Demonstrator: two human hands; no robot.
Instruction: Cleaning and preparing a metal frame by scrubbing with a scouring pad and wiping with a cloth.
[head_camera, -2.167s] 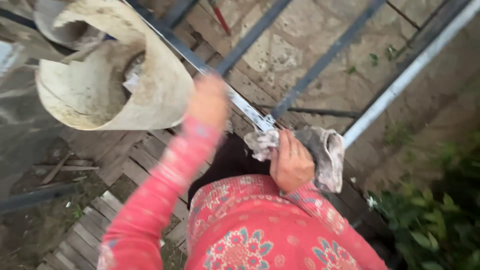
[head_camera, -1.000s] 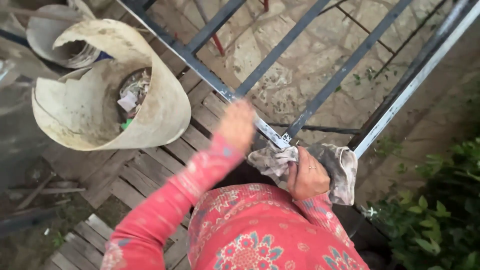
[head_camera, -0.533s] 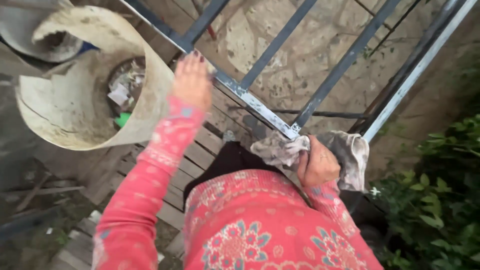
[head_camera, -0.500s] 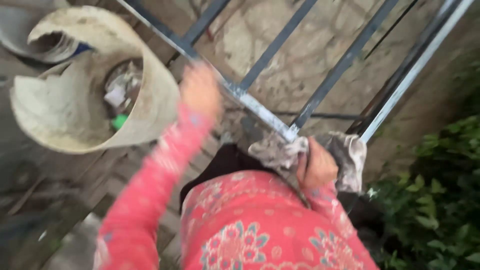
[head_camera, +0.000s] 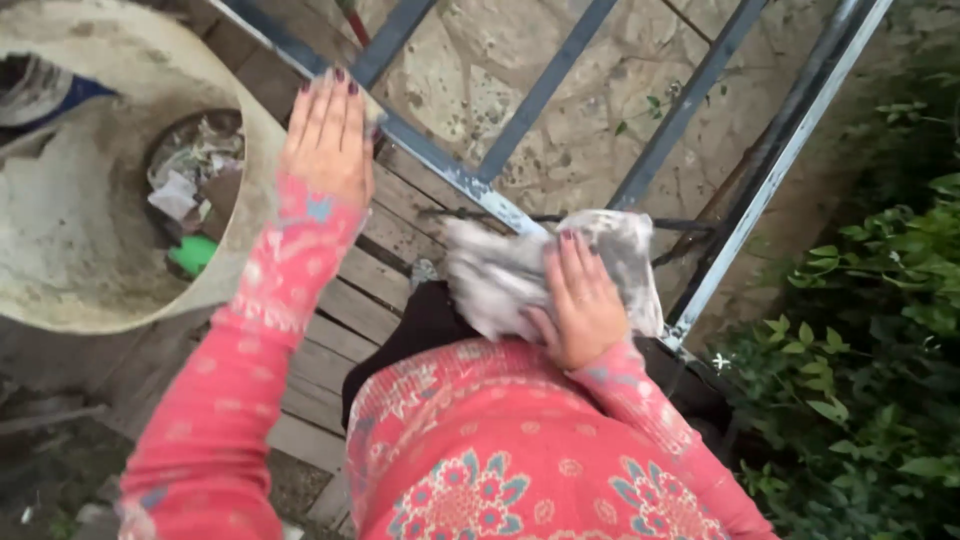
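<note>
The right hand (head_camera: 578, 305) lies on a crumpled grey rag (head_camera: 520, 275), fingers curled over the cloth and pressing it against the top rail (head_camera: 455, 178) of a grey metal railing — the paint there is chipped and pale. The left hand (head_camera: 328, 135) rests flat and open farther along the same rail, fingers stretched out, gripping nothing. Just beside that hand stands a big dirty plastic bucket (head_camera: 90, 250) with scraps of rubbish in its bottom. Wooden decking boards (head_camera: 345, 310) run beneath, and green shrubs (head_camera: 870, 330) crowd the right side.
</note>
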